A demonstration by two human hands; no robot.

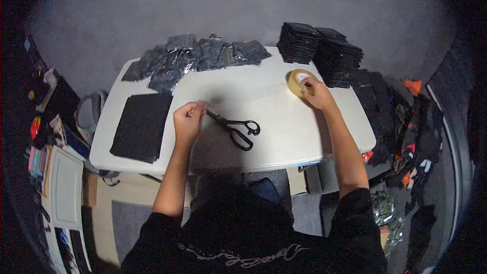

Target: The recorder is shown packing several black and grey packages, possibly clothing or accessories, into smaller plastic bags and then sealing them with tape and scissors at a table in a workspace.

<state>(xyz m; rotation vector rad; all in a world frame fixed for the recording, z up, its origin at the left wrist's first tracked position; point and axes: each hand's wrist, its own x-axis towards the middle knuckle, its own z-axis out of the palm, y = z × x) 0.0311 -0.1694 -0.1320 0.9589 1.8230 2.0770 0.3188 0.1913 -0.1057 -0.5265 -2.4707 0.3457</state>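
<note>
My right hand (317, 94) grips a roll of clear yellowish packing tape (294, 86), its fingers in the roll's core, above the right part of the white table. The fingertips of my left hand (188, 117) are pinched together left of the table's middle. A faint see-through strip of tape (271, 93) appears to stretch between both hands, its end at the left fingertips. Black-handled scissors (237, 131) lie just right of my left hand, handles toward the right. Their blade tips come close to the fingers; whether they touch is unclear.
A flat stack of black sheets (142, 127) lies at the table's left. Shiny plastic-wrapped dark packets (198, 53) are heaped along the far edge. Tall piles of black packets (319, 45) stand at the far right corner. Dark clutter (406, 137) lies beyond the right edge.
</note>
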